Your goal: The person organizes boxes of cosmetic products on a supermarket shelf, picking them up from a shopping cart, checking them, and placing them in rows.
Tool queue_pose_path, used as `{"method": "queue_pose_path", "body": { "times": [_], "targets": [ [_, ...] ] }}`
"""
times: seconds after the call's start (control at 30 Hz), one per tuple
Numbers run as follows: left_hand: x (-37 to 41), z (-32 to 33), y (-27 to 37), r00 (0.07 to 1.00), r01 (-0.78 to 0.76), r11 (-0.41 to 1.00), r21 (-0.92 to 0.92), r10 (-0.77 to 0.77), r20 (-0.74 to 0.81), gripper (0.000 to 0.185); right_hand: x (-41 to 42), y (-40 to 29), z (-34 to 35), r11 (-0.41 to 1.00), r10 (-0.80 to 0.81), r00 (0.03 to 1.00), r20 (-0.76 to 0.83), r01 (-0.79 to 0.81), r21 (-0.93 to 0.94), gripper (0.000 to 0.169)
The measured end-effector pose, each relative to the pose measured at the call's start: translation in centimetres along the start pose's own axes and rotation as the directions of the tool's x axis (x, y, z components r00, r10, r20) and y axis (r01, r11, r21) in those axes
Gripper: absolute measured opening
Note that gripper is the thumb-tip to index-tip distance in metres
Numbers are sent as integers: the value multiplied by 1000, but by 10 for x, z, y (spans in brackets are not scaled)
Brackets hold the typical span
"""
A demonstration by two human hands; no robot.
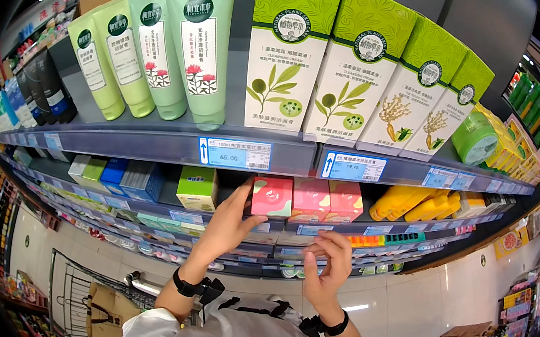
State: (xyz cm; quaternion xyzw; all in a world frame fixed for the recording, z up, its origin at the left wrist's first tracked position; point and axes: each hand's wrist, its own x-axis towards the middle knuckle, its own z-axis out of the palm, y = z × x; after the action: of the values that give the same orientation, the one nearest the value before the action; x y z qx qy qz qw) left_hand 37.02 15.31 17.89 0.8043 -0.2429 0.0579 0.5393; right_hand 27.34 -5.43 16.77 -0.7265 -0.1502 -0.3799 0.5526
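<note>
My left hand (229,221) reaches to the second shelf from the top, its fingers along the left side of a red-pink carton (272,197). The thumb sticks out just below that carton's front edge, apart from the fingers; the fingertips are partly hidden beneath the upper shelf. Two lighter pink cartons, one (311,201) beside the red-pink one and another (345,203) farther right, stand in the same row. My right hand (327,268) hovers in front of the shelf's price tags, fingers loosely curled and apart, with nothing in it.
Green facial cleanser tubes (205,53) and tall green-and-white cleansing cream cartons (284,56) line the upper shelf (291,158). A green-and-white carton (197,188) sits left of my left hand, and yellow bottles (402,202) lie right. A shopping cart (69,290) holding a beige bag (107,312) stands lower left.
</note>
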Motion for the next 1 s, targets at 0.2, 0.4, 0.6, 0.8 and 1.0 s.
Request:
{"method": "queue_pose_path", "body": {
  "times": [0.2,0.4,0.6,0.8,1.0],
  "targets": [
    [3,-4,-1,1000,1,992,128,-2,11,75,15,1,-10,999,-29,999,-26,28,-36,24],
    [1,-1,-8,1000,21,990,140,-22,8,66,40,1,-18,991,-85,996,4,85,-99,24],
    [-1,-1,-5,1000,3,992,123,0,-26,64,89,2,-20,981,-30,982,188,65,-180,26],
    [0,1,-13,1000,14,994,106,-12,-19,71,129,22,-15,911,-41,886,461,223,-348,29],
    [3,5,-14,994,-17,995,97,27,-109,87,165,39,11,816,82,772,631,312,-487,31]
  ]
}}
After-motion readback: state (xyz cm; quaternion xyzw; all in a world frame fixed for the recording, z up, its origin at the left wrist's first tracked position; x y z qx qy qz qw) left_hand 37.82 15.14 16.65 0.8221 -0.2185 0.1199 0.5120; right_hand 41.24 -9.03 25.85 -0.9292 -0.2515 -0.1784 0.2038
